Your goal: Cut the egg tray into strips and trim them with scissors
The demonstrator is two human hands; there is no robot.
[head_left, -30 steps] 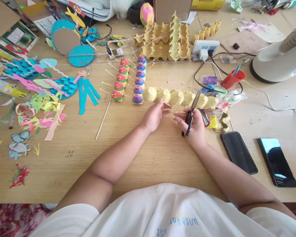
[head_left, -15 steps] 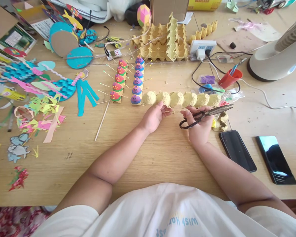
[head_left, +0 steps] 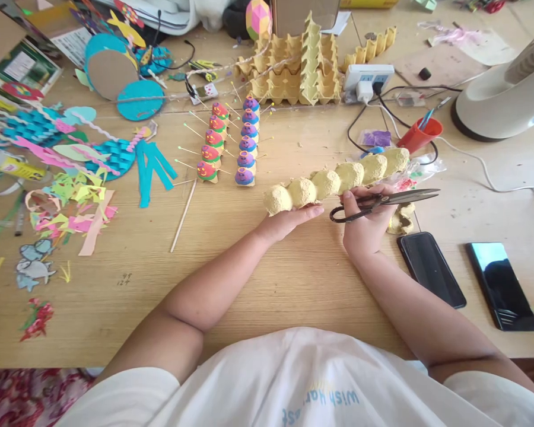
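Note:
A pale yellow egg-carton strip (head_left: 326,184) with several domed cups slants upward to the right above the wooden table. Under its left part lies my left hand (head_left: 289,222), fingers against the lower side and supporting it. My right hand (head_left: 367,219) is closed round black scissors (head_left: 382,200), whose blades point right, and its fingertips also touch the strip's lower edge. Beyond the strip's left end stand two painted carton rows, one red and green (head_left: 210,155), the other purple and blue (head_left: 247,145), with pins sticking out sideways.
Uncut egg cartons (head_left: 276,68) sit at the back near a white power strip (head_left: 368,77). A red cup (head_left: 420,135) leans at the right. Two phones (head_left: 431,268) lie front right. Paper scraps (head_left: 78,204) and blue crafts (head_left: 141,99) spread over the left.
The strip has tilted, its right end rising and its left end moving nearer to me. My left hand has shifted under it; my right hand and the scissors moved slightly right.

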